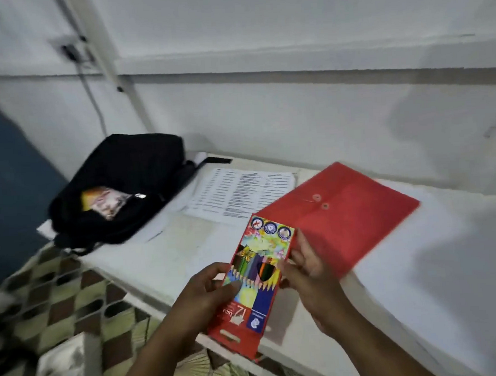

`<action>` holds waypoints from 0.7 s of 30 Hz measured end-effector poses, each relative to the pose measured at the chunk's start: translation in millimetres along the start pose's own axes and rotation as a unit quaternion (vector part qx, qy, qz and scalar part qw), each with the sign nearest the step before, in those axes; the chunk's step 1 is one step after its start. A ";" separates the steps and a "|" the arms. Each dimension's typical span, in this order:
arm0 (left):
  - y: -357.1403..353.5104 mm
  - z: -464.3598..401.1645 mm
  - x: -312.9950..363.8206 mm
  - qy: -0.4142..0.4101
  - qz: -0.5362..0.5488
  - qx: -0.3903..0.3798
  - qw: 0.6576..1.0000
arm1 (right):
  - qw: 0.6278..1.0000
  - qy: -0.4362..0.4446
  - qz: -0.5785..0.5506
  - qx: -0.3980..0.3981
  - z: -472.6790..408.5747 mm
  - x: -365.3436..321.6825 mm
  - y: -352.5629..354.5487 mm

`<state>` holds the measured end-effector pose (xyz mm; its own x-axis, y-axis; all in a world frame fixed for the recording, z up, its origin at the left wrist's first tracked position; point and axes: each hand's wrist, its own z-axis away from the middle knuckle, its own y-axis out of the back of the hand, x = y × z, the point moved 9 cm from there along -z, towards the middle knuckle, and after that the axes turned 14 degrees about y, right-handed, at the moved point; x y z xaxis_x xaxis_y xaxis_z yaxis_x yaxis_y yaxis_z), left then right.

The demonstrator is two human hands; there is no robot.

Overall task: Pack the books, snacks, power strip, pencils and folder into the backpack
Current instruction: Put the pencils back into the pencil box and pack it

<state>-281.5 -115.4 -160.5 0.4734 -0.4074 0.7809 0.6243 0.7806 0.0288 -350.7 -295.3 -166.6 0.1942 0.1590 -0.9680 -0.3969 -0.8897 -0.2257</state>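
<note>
A red box of coloured pencils (255, 283) is held above the table's front edge. My left hand (209, 292) grips its left side, thumb on the printed face. My right hand (307, 274) pinches its right edge. Behind my right hand a red folder (347, 210) with a string clasp lies flat on the table. The black backpack (119, 192) lies at the table's far left, its top unzipped, with a colourful packet or book cover (105, 201) showing inside. The books, snacks and power strip are not visible apart from that.
Printed paper sheets (241, 194) lie between the backpack and the folder on the white table (420, 264). A white wall stands close behind. Patterned floor (59, 301) and a white object (63, 370) lie below left. A cable (90, 90) hangs from a wall socket.
</note>
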 end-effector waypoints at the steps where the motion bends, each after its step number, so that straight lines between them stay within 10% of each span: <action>1: 17.3 5.2 -2.2 -0.010 0.028 0.023 0.999 | 0.999 -0.003 0.027 -0.040 -1.2 6.0 -24.0; 6: 101.3 27.3 -13.0 -0.062 0.090 0.110 0.988 | 0.982 -0.013 0.080 -0.171 -2.2 34.5 -141.4; 15: 284.1 -7.2 0.6 -0.168 -0.112 0.211 0.956 | 0.986 -0.046 0.109 -0.114 -67.4 79.5 -260.6; 21: 416.1 -48.8 52.6 -0.254 -0.346 0.332 0.840 | 0.990 -0.044 0.134 -0.012 -108.5 100.1 -301.7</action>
<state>33.6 164.8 -137.9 -0.2913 -0.7500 0.5939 0.0770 0.6004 0.7960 -114.2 -57.4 -183.5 0.0064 -0.0479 -0.9988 -0.4013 -0.9150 0.0413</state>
